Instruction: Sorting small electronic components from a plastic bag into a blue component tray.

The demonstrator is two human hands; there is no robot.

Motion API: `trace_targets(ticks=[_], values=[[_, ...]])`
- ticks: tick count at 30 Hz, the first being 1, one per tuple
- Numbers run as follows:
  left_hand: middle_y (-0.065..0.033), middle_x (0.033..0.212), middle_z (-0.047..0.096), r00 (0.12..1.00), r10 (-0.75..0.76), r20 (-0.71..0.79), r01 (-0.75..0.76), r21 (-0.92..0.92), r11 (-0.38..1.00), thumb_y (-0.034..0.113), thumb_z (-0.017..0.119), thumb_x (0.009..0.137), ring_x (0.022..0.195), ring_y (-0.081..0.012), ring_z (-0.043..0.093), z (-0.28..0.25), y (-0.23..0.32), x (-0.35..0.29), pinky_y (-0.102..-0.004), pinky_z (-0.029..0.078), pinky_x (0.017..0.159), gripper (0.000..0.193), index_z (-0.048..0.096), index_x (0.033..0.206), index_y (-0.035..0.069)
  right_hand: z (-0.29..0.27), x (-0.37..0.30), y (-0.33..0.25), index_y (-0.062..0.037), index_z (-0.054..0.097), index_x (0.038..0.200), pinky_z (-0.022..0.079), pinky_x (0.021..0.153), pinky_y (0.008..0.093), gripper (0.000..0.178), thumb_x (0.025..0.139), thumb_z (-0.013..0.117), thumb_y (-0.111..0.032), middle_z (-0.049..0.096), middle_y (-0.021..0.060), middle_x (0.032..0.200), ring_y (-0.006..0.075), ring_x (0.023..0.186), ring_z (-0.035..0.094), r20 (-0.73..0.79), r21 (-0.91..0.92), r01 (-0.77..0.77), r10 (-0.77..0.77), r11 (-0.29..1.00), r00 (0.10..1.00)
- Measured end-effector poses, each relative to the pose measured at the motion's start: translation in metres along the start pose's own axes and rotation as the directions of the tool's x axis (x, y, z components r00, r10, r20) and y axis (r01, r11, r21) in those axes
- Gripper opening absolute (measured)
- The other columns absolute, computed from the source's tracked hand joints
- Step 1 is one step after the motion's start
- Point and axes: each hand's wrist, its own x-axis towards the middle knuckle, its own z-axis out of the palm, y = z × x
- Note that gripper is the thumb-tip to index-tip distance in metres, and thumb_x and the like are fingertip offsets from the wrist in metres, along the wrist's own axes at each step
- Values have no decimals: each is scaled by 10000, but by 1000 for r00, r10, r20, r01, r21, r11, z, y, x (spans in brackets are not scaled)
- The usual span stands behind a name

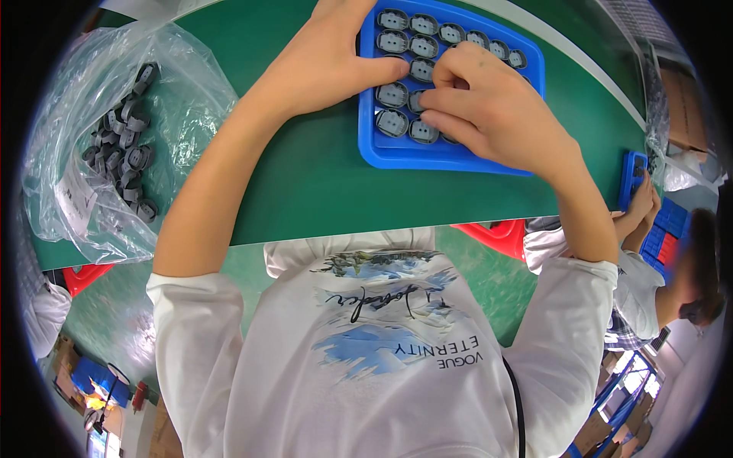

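A blue tray [366, 145] on the green table holds rows of grey oval plastic parts [392, 122], each with small holes in its face. My left hand [317, 69] lies at the tray's left edge, thumb stretched out over the rim and touching near the parts. Its other fingers run out of the picture at the top. Over the middle of the tray, my right hand [496, 107] is closed, thumb and fingertips pinched at a grey plastic part [416, 101] in the row. That hand covers much of the tray's right half.
On the left, a clear plastic bag [191, 84] lies on the green table [305, 183] with a heap of loose grey parts [126, 145] in it. Another person's hands [645, 200] are by a small blue tray [631, 179] at far right. A red stool [496, 237] stands below the table edge.
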Motion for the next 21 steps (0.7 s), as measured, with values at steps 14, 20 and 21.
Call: trace_targets(ticks=[14,20,21], values=[[-295,1585,221,990,-6,143,-5,78,997,244,771,728,1472,-458,225,-2,2,-3,-459,243,1201,977,291,1557,52,10,-11,-11,-18,729,1013,473,776,382,284,797,800,-189,541,87,974,272,921,549,-119,-30,-147,142,989,983],[-295,1584,224,992,-17,126,12,42,999,253,784,722,1473,-460,225,-3,2,-4,-454,245,1200,991,292,1558,50,11,-11,-13,-32,727,1018,473,771,380,282,782,808,-164,551,81,967,265,912,558,-162,-17,-150,145,989,976],[-296,1587,216,992,-16,128,11,39,999,259,787,722,1474,-460,223,-4,3,-4,-452,244,1200,1000,284,1562,54,10,-12,-14,-35,726,1015,474,770,381,281,778,809,-160,553,80,966,262,909,560,-178,-3,-145,143,989,974]])
